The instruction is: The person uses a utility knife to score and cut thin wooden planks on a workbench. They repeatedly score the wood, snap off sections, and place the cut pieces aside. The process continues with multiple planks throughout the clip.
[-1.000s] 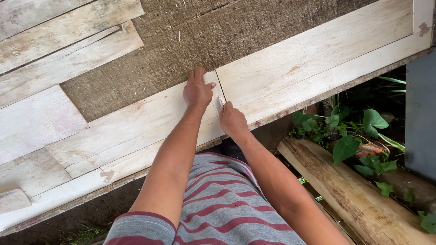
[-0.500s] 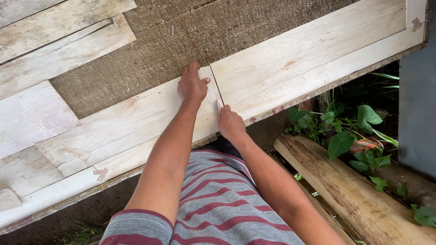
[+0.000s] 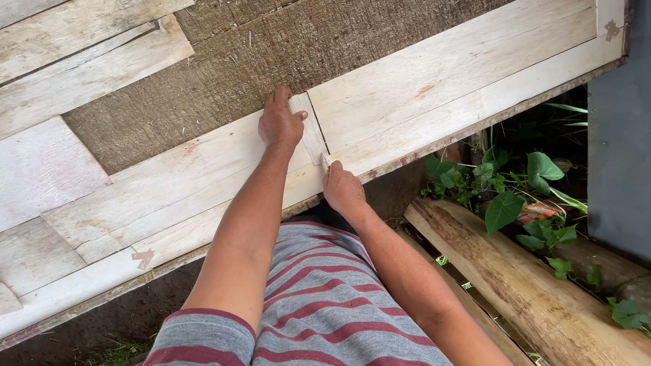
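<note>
Outdoors, a frame of pale wooden boards (image 3: 441, 88) lies over a rough brown woven panel (image 3: 271, 61), with bare ground, green plants (image 3: 515, 196) and a weathered log (image 3: 515, 285) at the lower right.

The left hand (image 3: 280, 123) lies flat on a short, narrow strip of wood (image 3: 312, 135) set crosswise between two long boards, fingers together and stretched forward, thumb out to the side touching the strip. The right hand (image 3: 344, 190) sits just below the strip's near end, fingers curled tight on a small thin tool (image 3: 326, 161), maybe a pencil, whose tip meets the board at the strip's edge; it is too small to tell for sure. A striped grey and red shirt (image 3: 319, 305) fills the bottom of the view.
</note>
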